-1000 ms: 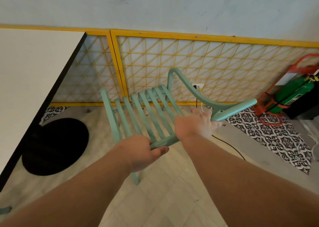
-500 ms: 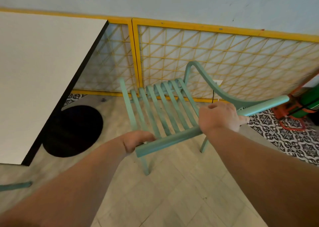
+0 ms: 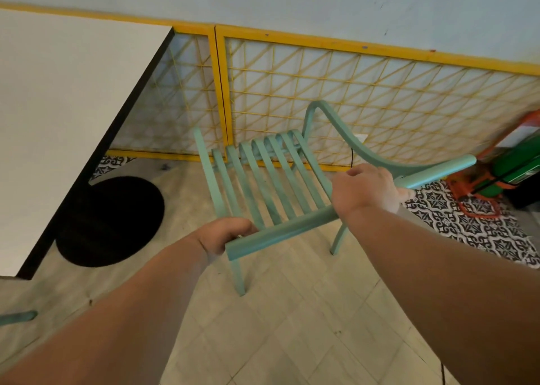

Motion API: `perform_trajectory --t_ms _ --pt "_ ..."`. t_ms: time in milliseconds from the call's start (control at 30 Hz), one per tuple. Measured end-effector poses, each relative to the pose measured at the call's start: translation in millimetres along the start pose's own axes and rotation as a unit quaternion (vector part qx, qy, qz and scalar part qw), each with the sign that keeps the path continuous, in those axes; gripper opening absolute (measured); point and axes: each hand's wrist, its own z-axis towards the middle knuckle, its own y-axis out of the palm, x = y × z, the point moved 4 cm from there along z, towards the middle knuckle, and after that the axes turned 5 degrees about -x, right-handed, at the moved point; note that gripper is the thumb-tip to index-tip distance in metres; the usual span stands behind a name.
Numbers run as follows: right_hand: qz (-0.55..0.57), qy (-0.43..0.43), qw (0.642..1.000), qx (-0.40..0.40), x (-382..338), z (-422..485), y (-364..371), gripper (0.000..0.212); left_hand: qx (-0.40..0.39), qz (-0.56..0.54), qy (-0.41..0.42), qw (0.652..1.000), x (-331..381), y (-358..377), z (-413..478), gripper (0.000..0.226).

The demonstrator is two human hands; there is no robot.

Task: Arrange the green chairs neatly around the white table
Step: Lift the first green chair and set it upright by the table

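A mint-green slatted chair (image 3: 264,177) stands on the tiled floor in the middle of the view, its seat towards the yellow lattice fence. My left hand (image 3: 223,235) grips the left end of its near rail. My right hand (image 3: 366,187) is closed around the curved backrest rail where it meets the armrest. The white table (image 3: 58,115) with a black edge fills the left side, a short gap from the chair. Its round black base (image 3: 112,221) rests on the floor under it.
A yellow lattice fence (image 3: 365,98) runs along the wall behind the chair. A green cylinder in an orange stand (image 3: 508,168) sits at the right on a patterned black-and-white floor strip (image 3: 467,223). Part of another green chair (image 3: 17,317) shows at the lower left edge.
The chair and both hands have shifted right and slightly down in view, and more of the table top shows on the left. My left hand moved from the seat's underside to the rail's end.
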Motion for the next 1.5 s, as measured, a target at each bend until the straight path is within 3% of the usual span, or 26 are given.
perform_trajectory --t_ms 167,233,300,400,467,567,667,833,933,1033,1067,1233,1367,1500 --pt "-0.017 -0.036 0.999 0.005 9 13 -5 0.034 0.027 -0.009 0.018 0.999 -1 25 -2 0.024" --pt "-0.015 -0.057 0.998 0.003 13 17 -10 0.029 0.015 0.038 0.044 0.998 -3 38 -1 0.013" --pt "-0.002 -0.065 0.998 0.003 17 21 -17 0.029 0.017 0.101 0.075 0.992 -4 49 -1 0.017" --pt "0.018 -0.084 0.996 -0.002 23 25 -27 0.023 -0.018 0.251 0.136 0.958 -5 67 9 0.056" --pt "0.015 -0.105 0.994 -0.006 24 30 -32 0.020 -0.021 0.316 0.089 0.944 -7 76 14 0.049" --pt "-0.013 -0.123 0.992 -0.015 28 41 -38 0.019 -0.054 0.426 0.111 0.896 7 102 9 0.045" --pt "-0.026 -0.142 0.989 -0.023 32 52 -47 0.020 -0.051 0.480 0.125 0.867 13 126 9 0.026" --pt "-0.031 -0.149 0.988 -0.035 43 69 -59 0.020 -0.049 0.545 0.125 0.828 6 161 20 0.023" --pt "-0.026 -0.148 0.988 -0.033 47 77 -58 0.020 -0.037 0.494 0.105 0.862 6 162 25 0.027" --pt "-0.032 -0.156 0.987 -0.026 48 81 -57 0.021 -0.019 0.298 0.077 0.951 0 149 29 0.026" --pt "-0.036 -0.156 0.987 -0.025 48 82 -57 0.021 0.007 0.249 0.071 0.966 -2 145 30 0.031" --pt "-0.065 -0.158 0.984 -0.040 51 84 -54 0.030 0.028 0.284 0.105 0.953 -2 140 44 0.040" --pt "-0.215 -0.136 0.965 -0.054 47 73 -56 0.052 0.045 0.297 0.136 0.944 -11 138 49 0.050" --pt "-0.389 -0.216 0.881 -0.159 34 14 -44 0.072 0.067 0.271 0.135 0.951 -11 137 49 0.037"
